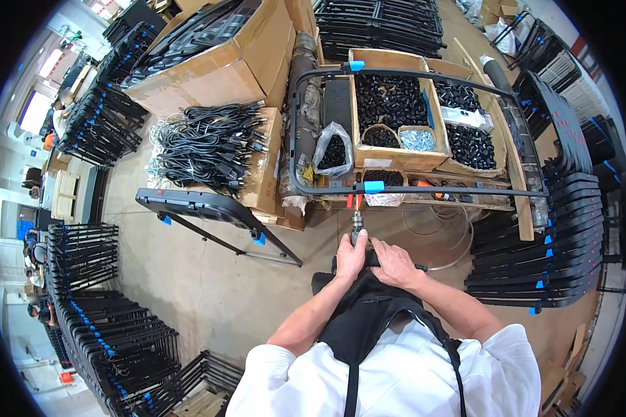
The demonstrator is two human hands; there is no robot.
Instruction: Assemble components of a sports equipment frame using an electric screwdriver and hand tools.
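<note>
Both my hands are closed around a drill in front of my waist. My left hand wraps its body just behind the metal chuck, and my right hand grips the rear part, much of which the fingers hide. The chuck points away from me, at the near tube of a black metal frame lying across the workbench. Whether the bit touches the tube I cannot tell. A blue clip sits on the tube beside it. A thin clear hose runs from near my right hand.
Wooden bins of black plastic parts and silvery screws stand inside the frame, near a plastic bag. Bundled black cables lie on a carton at left. A black folding-legged panel stands nearby. Stacked frames flank me.
</note>
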